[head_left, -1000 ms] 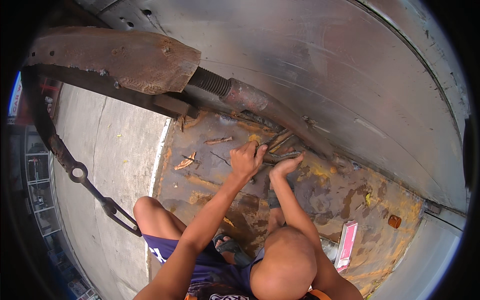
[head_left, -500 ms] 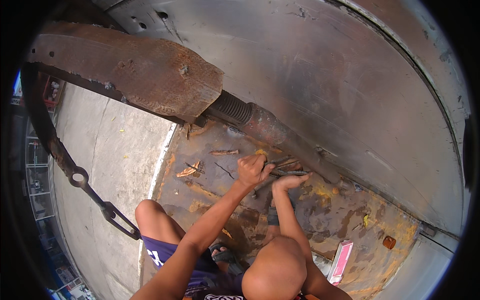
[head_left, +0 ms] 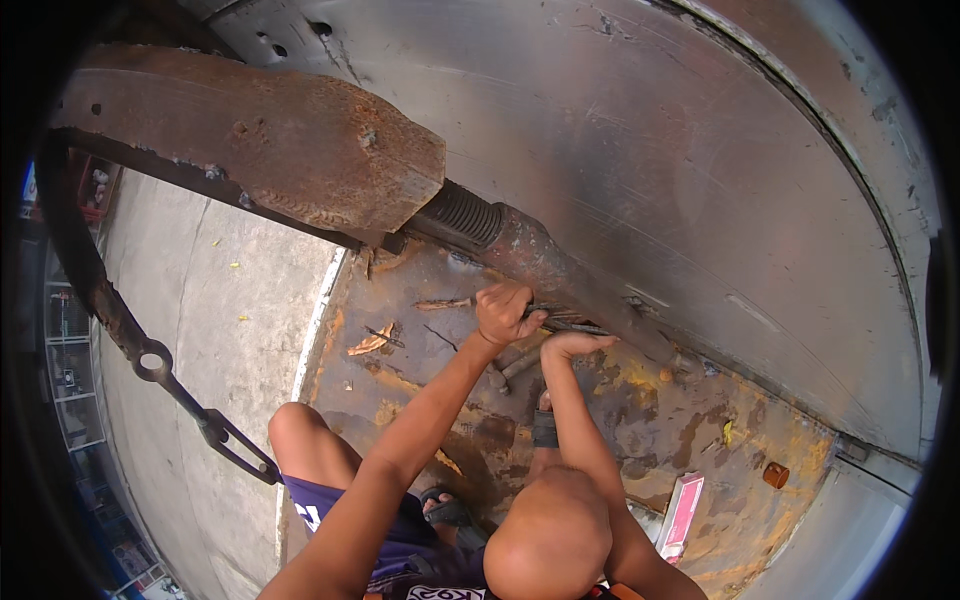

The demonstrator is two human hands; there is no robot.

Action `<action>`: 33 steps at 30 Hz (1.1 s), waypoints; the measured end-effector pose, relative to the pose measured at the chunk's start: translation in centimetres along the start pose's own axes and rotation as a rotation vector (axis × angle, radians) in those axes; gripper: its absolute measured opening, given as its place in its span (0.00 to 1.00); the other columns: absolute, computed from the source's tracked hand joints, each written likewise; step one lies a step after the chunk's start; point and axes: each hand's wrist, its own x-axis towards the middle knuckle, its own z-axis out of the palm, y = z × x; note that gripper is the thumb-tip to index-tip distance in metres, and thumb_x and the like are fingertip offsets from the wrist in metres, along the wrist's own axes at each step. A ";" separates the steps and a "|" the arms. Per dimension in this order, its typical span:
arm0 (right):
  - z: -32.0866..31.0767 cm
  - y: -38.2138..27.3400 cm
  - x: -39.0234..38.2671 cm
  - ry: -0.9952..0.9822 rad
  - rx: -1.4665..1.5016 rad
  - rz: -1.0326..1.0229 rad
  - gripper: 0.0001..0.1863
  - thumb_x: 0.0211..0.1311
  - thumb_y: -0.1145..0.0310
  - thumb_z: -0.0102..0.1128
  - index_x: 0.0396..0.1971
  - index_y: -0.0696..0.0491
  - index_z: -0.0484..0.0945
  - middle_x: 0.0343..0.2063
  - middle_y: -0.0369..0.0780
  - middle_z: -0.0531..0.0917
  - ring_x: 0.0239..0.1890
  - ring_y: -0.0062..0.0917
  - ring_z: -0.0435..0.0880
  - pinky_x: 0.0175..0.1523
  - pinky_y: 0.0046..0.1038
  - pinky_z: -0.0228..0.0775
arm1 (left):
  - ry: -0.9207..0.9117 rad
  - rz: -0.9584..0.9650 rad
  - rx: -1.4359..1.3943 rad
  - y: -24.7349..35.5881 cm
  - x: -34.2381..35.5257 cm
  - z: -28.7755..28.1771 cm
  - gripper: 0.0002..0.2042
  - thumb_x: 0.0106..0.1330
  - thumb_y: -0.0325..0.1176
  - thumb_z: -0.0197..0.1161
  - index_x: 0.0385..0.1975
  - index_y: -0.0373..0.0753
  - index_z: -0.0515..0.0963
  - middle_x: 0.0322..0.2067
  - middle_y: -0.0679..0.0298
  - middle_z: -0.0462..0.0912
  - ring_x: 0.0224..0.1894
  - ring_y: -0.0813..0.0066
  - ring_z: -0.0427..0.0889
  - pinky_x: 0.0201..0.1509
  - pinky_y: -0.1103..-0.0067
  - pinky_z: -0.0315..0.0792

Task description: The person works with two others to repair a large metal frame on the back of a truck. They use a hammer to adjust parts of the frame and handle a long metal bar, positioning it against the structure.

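Note:
My left hand (head_left: 508, 314) is closed in a fist around one end of a dark bar-like tool (head_left: 570, 324), just below the thick steel shaft (head_left: 600, 296). The tool's exact kind is hidden by my hands. At its other end my right hand (head_left: 580, 344) lies palm up with fingers stretched out flat, close to or against the bar; contact is hard to make out. Beneath my hands, on the rusty metal plate (head_left: 640, 440), rests a hammer-like tool (head_left: 518, 364). The shaft runs from a threaded section (head_left: 465, 215) beside a heavy rusted beam (head_left: 260, 140).
A big grey metal panel (head_left: 680, 150) rises beyond the shaft. Dry leaves (head_left: 372, 340) and twigs litter the plate. A pink-and-white box (head_left: 680, 515) and a small brown container (head_left: 776, 475) lie at right. A slotted metal link (head_left: 240, 445) hangs at left, over concrete (head_left: 200, 350).
Both hands and the bar have shifted slightly up and closer to the shaft. More of the hammer-like tool on the plate now shows. My left hand keeps its grip.

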 end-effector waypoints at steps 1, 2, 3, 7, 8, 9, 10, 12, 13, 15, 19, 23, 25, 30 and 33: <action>0.2 -0.3 0.0 -0.024 0.045 0.057 0.37 0.75 0.41 0.29 0.62 0.60 0.66 0.61 0.48 0.69 0.62 0.38 0.71 0.65 0.42 0.66 | -0.003 -0.017 -0.029 -0.1 0.1 0.1 0.24 0.67 0.53 0.59 0.19 0.38 0.71 0.14 0.60 0.71 0.16 0.58 0.74 0.20 0.68 0.68; 0.1 -0.6 -0.1 -0.082 0.093 0.099 0.37 0.75 0.41 0.29 0.63 0.59 0.65 0.62 0.48 0.68 0.62 0.38 0.70 0.65 0.42 0.65 | -0.009 -0.048 -0.058 0.0 0.1 0.0 0.24 0.67 0.52 0.60 0.19 0.38 0.71 0.14 0.60 0.71 0.16 0.57 0.74 0.20 0.68 0.67; 0.1 -1.0 -0.1 -0.098 0.077 0.114 0.38 0.75 0.40 0.29 0.64 0.59 0.64 0.63 0.48 0.67 0.63 0.38 0.70 0.66 0.42 0.65 | -0.012 -0.054 -0.060 0.2 0.2 -0.1 0.24 0.67 0.52 0.60 0.19 0.37 0.71 0.14 0.59 0.71 0.16 0.57 0.74 0.21 0.68 0.67; -0.1 -1.9 -0.4 -0.158 0.037 0.114 0.39 0.74 0.38 0.29 0.67 0.57 0.61 0.66 0.48 0.64 0.66 0.39 0.68 0.67 0.43 0.64 | -0.080 -0.088 -0.083 1.0 0.8 -1.0 0.23 0.66 0.51 0.61 0.20 0.36 0.71 0.15 0.58 0.71 0.17 0.55 0.75 0.22 0.67 0.68; -0.1 -2.0 -0.5 -0.159 0.016 0.114 0.39 0.74 0.38 0.29 0.67 0.57 0.61 0.67 0.48 0.63 0.66 0.40 0.68 0.67 0.43 0.64 | -0.088 -0.089 -0.083 1.1 0.9 -1.2 0.23 0.66 0.51 0.61 0.20 0.36 0.71 0.15 0.58 0.72 0.17 0.55 0.75 0.22 0.67 0.68; -0.2 -2.0 -0.5 -0.139 0.029 0.117 0.39 0.74 0.38 0.29 0.67 0.57 0.61 0.66 0.48 0.64 0.65 0.40 0.68 0.66 0.43 0.65 | -0.089 -0.083 -0.083 1.1 0.9 -1.2 0.23 0.66 0.52 0.61 0.20 0.36 0.71 0.16 0.58 0.72 0.17 0.55 0.75 0.22 0.67 0.68; -0.2 -1.9 -0.5 -0.118 0.027 0.120 0.39 0.73 0.38 0.28 0.66 0.58 0.62 0.66 0.48 0.65 0.65 0.40 0.69 0.66 0.43 0.65 | -0.090 -0.078 -0.082 1.0 0.8 -1.2 0.23 0.66 0.52 0.61 0.20 0.37 0.71 0.16 0.58 0.72 0.17 0.56 0.75 0.22 0.67 0.68; -0.3 -1.3 -0.2 -0.107 0.023 0.125 0.40 0.73 0.38 0.27 0.65 0.58 0.64 0.65 0.48 0.67 0.64 0.40 0.70 0.65 0.43 0.67 | -0.061 -0.062 -0.078 0.6 0.5 -0.7 0.24 0.66 0.53 0.61 0.19 0.37 0.71 0.15 0.59 0.71 0.16 0.58 0.74 0.21 0.67 0.67; -0.5 -0.9 0.0 -0.120 0.024 0.129 0.40 0.72 0.38 0.27 0.64 0.59 0.65 0.64 0.48 0.68 0.63 0.40 0.71 0.65 0.43 0.67 | -0.030 -0.048 -0.071 0.3 0.2 -0.4 0.24 0.66 0.53 0.60 0.18 0.38 0.71 0.14 0.60 0.71 0.15 0.59 0.74 0.20 0.68 0.66; -0.3 0.1 0.7 -0.125 0.061 0.176 0.41 0.71 0.40 0.24 0.60 0.62 0.69 0.60 0.49 0.72 0.61 0.40 0.73 0.63 0.43 0.70 | 0.063 0.030 -0.007 -0.9 0.0 0.8 0.26 0.65 0.55 0.60 0.15 0.39 0.71 0.12 0.61 0.69 0.14 0.62 0.73 0.19 0.70 0.64; 0.9 1.8 1.5 -0.144 0.018 0.087 0.41 0.71 0.40 0.23 0.58 0.62 0.70 0.59 0.49 0.73 0.60 0.39 0.74 0.62 0.43 0.71 | 0.138 0.159 0.132 -2.7 0.2 2.3 0.29 0.64 0.59 0.60 0.11 0.40 0.70 0.09 0.63 0.65 0.12 0.65 0.71 0.18 0.74 0.62; 0.6 -0.2 0.4 -0.189 0.033 0.030 0.40 0.72 0.39 0.24 0.60 0.60 0.69 0.59 0.48 0.72 0.62 0.38 0.72 0.63 0.42 0.68 | 0.078 0.054 -0.069 -1.6 0.8 1.3 0.26 0.65 0.55 0.61 0.16 0.38 0.72 0.12 0.61 0.69 0.14 0.60 0.74 0.20 0.70 0.66; -0.3 -1.8 -0.4 -0.144 -0.006 0.136 0.37 0.74 0.38 0.27 0.54 0.59 0.70 0.53 0.44 0.75 0.54 0.32 0.75 0.61 0.36 0.67 | -0.036 -0.031 -0.121 -0.2 0.8 0.0 0.21 0.66 0.49 0.62 0.21 0.37 0.73 0.16 0.59 0.73 0.17 0.55 0.76 0.23 0.67 0.69; -6.0 -2.2 -0.9 -0.222 -0.201 0.316 0.39 0.73 0.34 0.34 0.59 0.57 0.66 0.52 0.40 0.73 0.53 0.27 0.73 0.61 0.31 0.64 | -0.179 -0.360 -0.062 3.6 -3.1 -3.5 0.21 0.70 0.46 0.59 0.21 0.35 0.73 0.16 0.53 0.73 0.19 0.51 0.76 0.23 0.65 0.67; -12.2 -1.6 -0.3 -0.350 -0.497 0.482 0.45 0.71 0.31 0.33 0.61 0.63 0.65 0.55 0.44 0.73 0.59 0.29 0.70 0.68 0.35 0.54 | -0.253 -0.587 -0.030 5.6 -7.7 -5.7 0.22 0.73 0.47 0.56 0.23 0.33 0.74 0.17 0.49 0.74 0.19 0.47 0.75 0.24 0.62 0.65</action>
